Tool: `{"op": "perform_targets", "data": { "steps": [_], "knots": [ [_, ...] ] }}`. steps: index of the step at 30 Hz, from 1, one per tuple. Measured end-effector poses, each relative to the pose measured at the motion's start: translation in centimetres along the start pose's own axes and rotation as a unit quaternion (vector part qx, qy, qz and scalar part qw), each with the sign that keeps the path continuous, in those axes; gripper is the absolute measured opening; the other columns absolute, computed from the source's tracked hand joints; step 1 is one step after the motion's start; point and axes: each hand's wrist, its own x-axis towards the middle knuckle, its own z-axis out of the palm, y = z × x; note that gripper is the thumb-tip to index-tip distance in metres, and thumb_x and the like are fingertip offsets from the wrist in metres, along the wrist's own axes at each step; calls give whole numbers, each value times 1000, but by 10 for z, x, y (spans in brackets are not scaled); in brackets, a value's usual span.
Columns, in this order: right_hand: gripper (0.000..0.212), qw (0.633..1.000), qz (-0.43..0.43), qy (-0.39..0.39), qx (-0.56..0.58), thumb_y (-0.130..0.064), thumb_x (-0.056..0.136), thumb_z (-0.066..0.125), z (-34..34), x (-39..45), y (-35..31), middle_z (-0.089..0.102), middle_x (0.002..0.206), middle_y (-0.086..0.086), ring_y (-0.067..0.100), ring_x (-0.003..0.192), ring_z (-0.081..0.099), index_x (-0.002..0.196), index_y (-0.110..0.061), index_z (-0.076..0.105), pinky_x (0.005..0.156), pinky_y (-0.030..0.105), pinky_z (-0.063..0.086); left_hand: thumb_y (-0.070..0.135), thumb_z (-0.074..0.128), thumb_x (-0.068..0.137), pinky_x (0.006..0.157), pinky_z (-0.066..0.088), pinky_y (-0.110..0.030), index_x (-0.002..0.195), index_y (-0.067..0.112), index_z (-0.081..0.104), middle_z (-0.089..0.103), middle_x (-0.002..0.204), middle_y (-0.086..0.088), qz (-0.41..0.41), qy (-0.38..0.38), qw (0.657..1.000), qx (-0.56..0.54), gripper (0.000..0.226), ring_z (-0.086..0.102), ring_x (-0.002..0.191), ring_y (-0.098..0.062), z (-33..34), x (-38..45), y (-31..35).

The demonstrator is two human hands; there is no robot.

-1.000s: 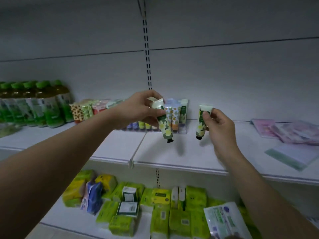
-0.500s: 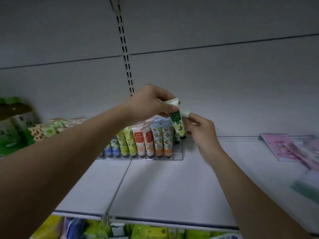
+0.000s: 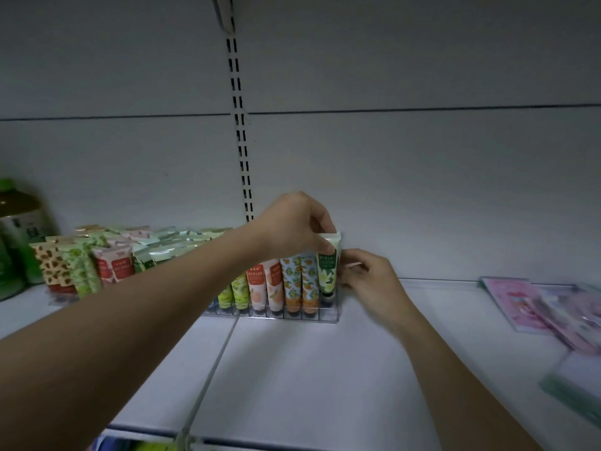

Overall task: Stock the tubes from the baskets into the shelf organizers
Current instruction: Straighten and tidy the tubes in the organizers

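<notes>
A clear shelf organizer [image 3: 328,317] stands at the back of the white shelf [image 3: 292,369] with a row of printed tubes [image 3: 279,284] upright in its slots. My left hand [image 3: 292,226] pinches the flat top of a green-and-white floral tube [image 3: 327,271], which stands cap down in the organizer's rightmost slot. My right hand [image 3: 367,281] is right beside that tube with its fingers curled. A thin pale edge of a second tube [image 3: 353,264] shows between its fingers, and the rest of that tube is hidden.
More tubes [image 3: 81,268] fill another organizer to the left, beside green bottles [image 3: 19,236]. Pink and green flat packets [image 3: 546,304] lie on the shelf at the right. A slotted upright [image 3: 240,125] runs up the back wall.
Both hands have moved from in front of the shelf to the organizer's right end. The left hand's tube has gone down into the last slot. The view has closed in.
</notes>
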Motion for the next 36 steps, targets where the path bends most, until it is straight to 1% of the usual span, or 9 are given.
{"op": "perform_targets", "data": {
  "steps": [3, 5, 9, 14, 18, 22, 25, 31, 36],
  "knots": [
    [20, 998, 13, 58, -18, -8, 95, 58, -4, 0, 3, 69, 95, 0, 22, 89, 67, 99, -25, 68, 78, 35, 55, 18, 82, 75, 56, 44, -5, 90, 17, 76, 65, 77, 14, 6, 0, 999, 36, 17, 58, 66, 3, 6, -1, -1],
    [13, 994, 26, 103, -15, -16, 97, 56, -8, -2, 4, 66, 100, 4, 18, 82, 64, 103, -22, 66, 70, 32, 54, 17, 82, 75, 60, 47, -6, 93, 16, 76, 69, 81, 9, 8, 0, 999, 40, 19, 58, 66, 3, 11, 0, -1],
    [13, 987, 57, 150, 16, -15, 100, 51, -13, -4, 4, 62, 95, 6, 15, 70, 59, 102, -16, 63, 59, 31, 50, 18, 82, 74, 79, 54, -23, 97, 15, 76, 73, 92, 3, 5, 6, 998, 57, 24, 66, 80, -8, 22, 0, -1],
    [16, 985, 71, 155, 5, -14, 101, 48, -14, -3, 8, 61, 93, 6, 13, 66, 59, 103, -12, 64, 58, 32, 49, 27, 80, 76, 79, 53, -30, 102, 24, 74, 72, 98, 4, 12, 24, 992, 122, 27, 64, 88, -12, 35, -4, -8],
    [13, 984, 67, 163, 4, -11, 99, 48, -11, -2, 6, 61, 96, 9, 15, 67, 58, 104, -12, 60, 58, 34, 49, 29, 73, 82, 76, 39, -24, 113, 29, 68, 64, 107, 4, 31, 25, 987, 155, 31, 52, 102, -13, 37, -5, -15],
    [15, 974, 74, 213, 9, -5, 96, 47, -2, 4, -4, 59, 101, 10, 19, 67, 57, 110, -11, 50, 57, 32, 47, 26, 76, 81, 74, 43, -14, 111, 28, 67, 61, 102, 13, -14, 25, 1000, 12, 32, 55, 94, -5, 13, -4, -25],
    [14, 980, 51, 191, -35, -4, 94, 51, -3, 19, -23, 58, 96, 9, 19, 69, 58, 106, -11, 53, 55, 26, 46, 22, 74, 83, 73, 47, -13, 108, 21, 69, 64, 96, 10, -56, 64, 996, -36, 26, 60, 88, -5, -13, 3, -43],
    [25, 970, -8, 112, -218, -6, 84, 62, -13, 64, -61, 61, 67, -9, 21, 71, 63, 71, -27, 62, 67, 29, 46, 10, 76, 80, 78, 47, -18, 100, 12, 74, 71, 94, 1, -80, 72, 994, -31, 20, 65, 88, -12, -24, 35, -62],
    [23, 948, -37, 4, -317, -11, 84, 67, 8, 78, -82, 64, 65, -9, 6, 57, 59, 71, -30, 67, 51, 16, 42, 16, 73, 82, 80, 45, -14, 101, 18, 76, 71, 95, 8, -25, 6, 1000, 9, 19, 64, 88, -6, -13, 58, -56]
  ]
}}
